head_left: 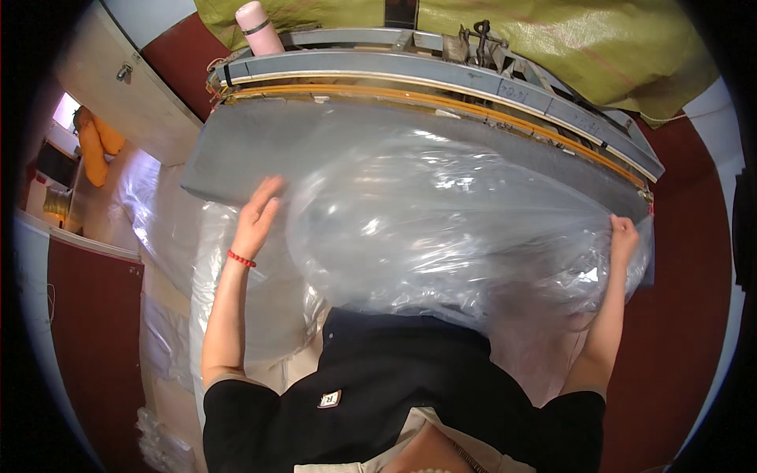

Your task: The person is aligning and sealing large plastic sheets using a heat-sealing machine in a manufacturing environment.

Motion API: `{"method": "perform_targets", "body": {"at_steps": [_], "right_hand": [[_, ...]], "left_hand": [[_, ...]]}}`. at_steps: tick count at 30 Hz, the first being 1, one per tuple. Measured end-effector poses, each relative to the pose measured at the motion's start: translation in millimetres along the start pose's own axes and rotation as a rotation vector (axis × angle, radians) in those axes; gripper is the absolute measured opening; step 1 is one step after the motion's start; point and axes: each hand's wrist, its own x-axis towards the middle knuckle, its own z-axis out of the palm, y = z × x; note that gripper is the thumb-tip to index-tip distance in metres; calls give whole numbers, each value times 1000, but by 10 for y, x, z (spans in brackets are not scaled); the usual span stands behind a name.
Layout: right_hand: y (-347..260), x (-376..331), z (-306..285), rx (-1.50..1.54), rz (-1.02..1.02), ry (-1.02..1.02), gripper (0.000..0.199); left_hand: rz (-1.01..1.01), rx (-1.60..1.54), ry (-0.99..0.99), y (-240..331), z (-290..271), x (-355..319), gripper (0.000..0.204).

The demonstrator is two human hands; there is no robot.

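Observation:
A large, clear plastic sheet [394,229] lies puffed up and wrinkled across the grey work surface [244,142] in front of me, its near side hanging against my body. My right hand [624,236] is closed on the sheet's right edge and pulls it into taut creases. On the other side, my left hand [260,211] is raised near the sheet's left border, fingers stretched out and somewhat blurred, with nothing in them. A red bead bracelet [240,258] circles the left wrist.
Behind the surface runs a long metal frame [355,61] with an orange strip [378,91]. A pink bottle [259,30] stands at its left end, a dark clamp [479,41] further right. More plastic film [206,272] hangs at the left, near an open door [130,79].

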Motion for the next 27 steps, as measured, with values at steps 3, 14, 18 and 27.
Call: {"method": "perform_targets", "body": {"at_steps": [3,14,18,27], "right_hand": [[439,-12,-310,-171,56,31,25],[529,-71,-349,-180,36,96,29],[475,-73,-344,-171,69,95,28],[436,-71,-360,-150,67,98,26]], "left_hand": [[-128,-244,217,387,136,-170,34],[375,223,169,1003,809,569,28],[433,543,41,947,874,894,11],[-461,-730,-69,224,945,1691,20]]}}
